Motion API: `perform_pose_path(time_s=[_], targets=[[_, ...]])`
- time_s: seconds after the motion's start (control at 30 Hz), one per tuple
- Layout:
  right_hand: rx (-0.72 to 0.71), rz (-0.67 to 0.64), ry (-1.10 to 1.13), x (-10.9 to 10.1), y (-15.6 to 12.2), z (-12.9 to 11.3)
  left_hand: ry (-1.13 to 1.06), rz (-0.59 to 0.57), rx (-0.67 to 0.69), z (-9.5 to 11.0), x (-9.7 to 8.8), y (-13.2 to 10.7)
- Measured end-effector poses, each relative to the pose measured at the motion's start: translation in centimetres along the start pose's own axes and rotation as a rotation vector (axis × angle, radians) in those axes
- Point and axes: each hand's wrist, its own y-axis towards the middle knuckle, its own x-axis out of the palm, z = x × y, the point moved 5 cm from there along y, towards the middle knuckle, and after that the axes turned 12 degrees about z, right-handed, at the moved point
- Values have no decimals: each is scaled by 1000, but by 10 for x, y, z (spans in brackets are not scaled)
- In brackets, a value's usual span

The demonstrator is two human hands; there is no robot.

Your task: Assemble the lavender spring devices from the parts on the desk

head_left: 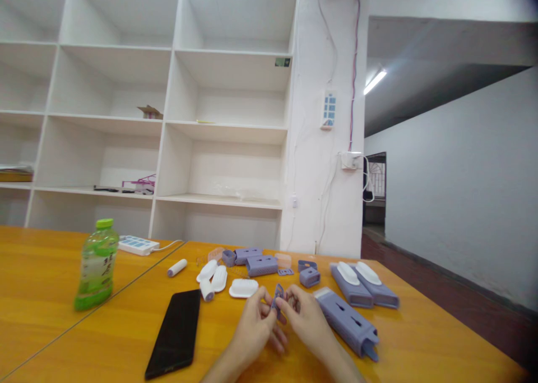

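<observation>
My left hand [255, 328] and my right hand [305, 317] meet over the orange table [126, 338], and both pinch one small purple plastic part [278, 299] between their fingertips. Just right of my right hand lies a long purple housing [347, 321]. Two more purple housings with white oval caps [363, 285] lie behind it. Several white oval caps [244, 288] and small purple pieces [261, 264] are scattered beyond my hands.
A black phone [176, 332] lies flat to the left of my hands. A green bottle [97, 264] stands further left, with a white power strip [138, 244] behind it. White shelving [168, 120] fills the wall beyond the table.
</observation>
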Motion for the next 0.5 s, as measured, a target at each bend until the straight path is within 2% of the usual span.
perform_pose_path(time_s=[0.27,0.5], targets=[[-10,51,-91,-3,-3,-7,-1,16,-7,1,-2,0],[-41,40,-60,-3,-2,-9,13,26,47,1,-2,4]])
